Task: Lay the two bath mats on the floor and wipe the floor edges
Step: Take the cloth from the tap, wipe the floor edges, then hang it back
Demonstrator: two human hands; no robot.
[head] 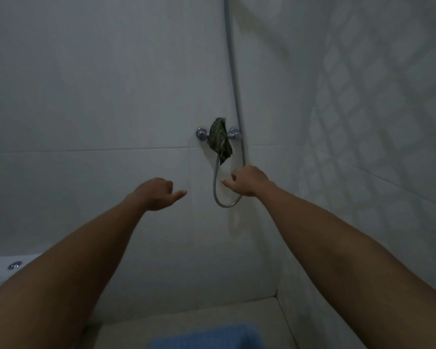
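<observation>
Head view of a dim tiled bathroom corner. Both bare forearms reached forward from the lower corners toward the back wall (86, 109). The left hand (154, 195), just left of centre, was loosely curled with the thumb sticking out toward 3 o'clock, and held nothing. The right hand (249, 180), just right of centre, was also loosely curled and empty, with one finger extended toward 9 o'clock; it lay in front of the looped metal shower hose (215, 182), though contact could not be determined. A dark green cloth (220, 139) hung draped over the wall-mounted tap fitting (201, 134), directly at 12 o'clock from the right hand and apart from it. The hose rose along the wall toward 12 o'clock. One blue bath mat (207, 336) lay on the floor (262, 313) at 6 o'clock, partly cut off by the lower edge; a second mat was not visible. A white fixture with a chrome button (15, 265) sat at 8 o'clock.
</observation>
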